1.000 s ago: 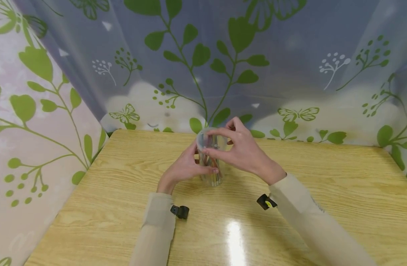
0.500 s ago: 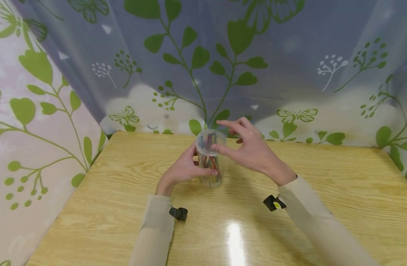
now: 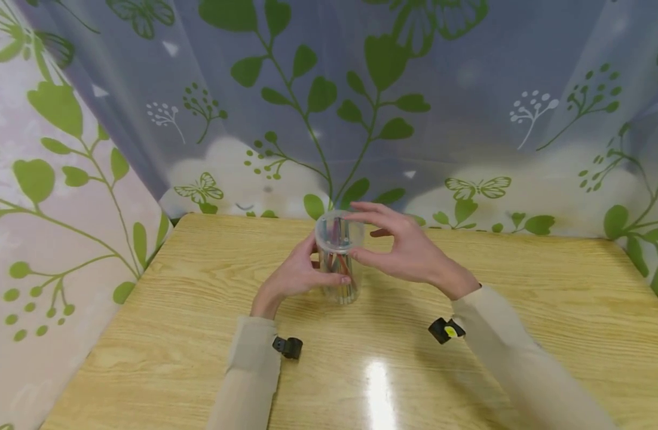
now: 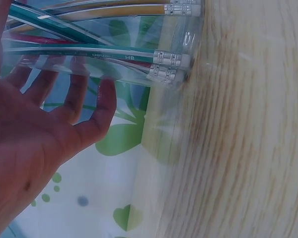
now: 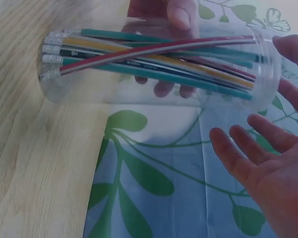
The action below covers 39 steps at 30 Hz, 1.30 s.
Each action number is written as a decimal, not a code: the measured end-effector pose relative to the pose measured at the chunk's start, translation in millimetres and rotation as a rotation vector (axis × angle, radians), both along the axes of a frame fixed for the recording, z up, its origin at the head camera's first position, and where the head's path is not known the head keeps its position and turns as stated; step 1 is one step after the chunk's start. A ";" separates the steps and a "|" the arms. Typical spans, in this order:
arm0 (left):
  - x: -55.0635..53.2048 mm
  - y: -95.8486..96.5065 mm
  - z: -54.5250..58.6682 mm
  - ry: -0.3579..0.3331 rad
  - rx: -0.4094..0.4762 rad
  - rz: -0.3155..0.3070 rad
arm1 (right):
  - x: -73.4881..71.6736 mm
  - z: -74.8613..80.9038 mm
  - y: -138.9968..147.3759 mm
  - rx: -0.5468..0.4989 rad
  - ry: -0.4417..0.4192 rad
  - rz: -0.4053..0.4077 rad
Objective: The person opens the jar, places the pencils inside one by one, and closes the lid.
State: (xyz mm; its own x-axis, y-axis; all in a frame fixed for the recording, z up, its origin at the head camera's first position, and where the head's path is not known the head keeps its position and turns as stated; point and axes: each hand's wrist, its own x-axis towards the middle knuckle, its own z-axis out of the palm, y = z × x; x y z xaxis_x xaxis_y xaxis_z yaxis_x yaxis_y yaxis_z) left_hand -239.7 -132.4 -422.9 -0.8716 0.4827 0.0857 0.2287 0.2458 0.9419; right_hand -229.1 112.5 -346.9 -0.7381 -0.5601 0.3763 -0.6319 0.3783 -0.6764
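Observation:
A clear plastic jar (image 3: pixel 346 292) stands upright on the wooden table, its translucent round lid (image 3: pixel 329 243) on top. Several pencils (image 5: pixel 139 57) in green, red, yellow and dark colours are inside, with eraser ends at the bottom. My left hand (image 3: pixel 293 273) grips the jar's side from the left, thumb across the front and the other fingers behind. The right hand (image 3: pixel 409 248) is at the lid's right side, thumb at the near rim and index finger reaching over the far part. In the right wrist view its other fingers (image 5: pixel 233 146) are spread and loosely bent, apart from the jar.
The wooden table (image 3: pixel 173 334) extends around the jar, with a bright light reflection in front. Behind it hangs a blue curtain (image 3: pixel 458 107) with green leaves, and a pale leaf-patterned one (image 3: pixel 17 239) is at the left. The table's back edge lies just behind the jar.
The right hand first had thumb and index finger around the lid, then lifted its index finger and shifted right; now that finger is back over the lid. The left hand keeps its hold.

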 end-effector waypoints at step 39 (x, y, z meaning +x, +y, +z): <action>2.7 0.4 2.9 0.006 -0.059 0.017 | 15.1 3.9 -14.7 0.020 0.084 -0.225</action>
